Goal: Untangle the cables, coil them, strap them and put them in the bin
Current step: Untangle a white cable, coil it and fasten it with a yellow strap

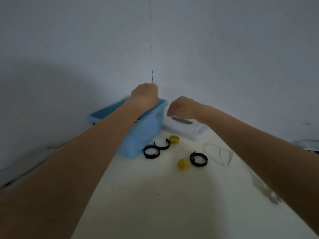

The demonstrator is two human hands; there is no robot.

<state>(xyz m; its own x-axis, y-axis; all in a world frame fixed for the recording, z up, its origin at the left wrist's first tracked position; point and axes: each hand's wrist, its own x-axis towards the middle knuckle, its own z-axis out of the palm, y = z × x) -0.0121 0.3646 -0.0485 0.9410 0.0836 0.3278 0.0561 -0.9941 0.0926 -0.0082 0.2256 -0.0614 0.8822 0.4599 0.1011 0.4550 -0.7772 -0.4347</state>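
My left hand point(145, 96) is raised above the blue bin point(146, 133), seen from the back with its fingers curled away from me; what they hold is hidden. My right hand point(180, 107) hovers just right of the bin's rim, fingers curled downward, and I cannot make out anything in them. A thin white cable point(218, 153) lies in loose loops on the cream table point(155, 204), trailing to the right under my right forearm towards a plug end point(274, 199). Three black straps lie near the bin: two point(151, 151) point(164, 145) at its foot and one point(198, 159) further right.
Two yellow caps point(174, 139) point(183, 163) lie among the straps. A white power strip point(188, 130) sits at the back against the wall corner, right of the bin. More cables show at the right edge point(309, 145). The scene is dim.
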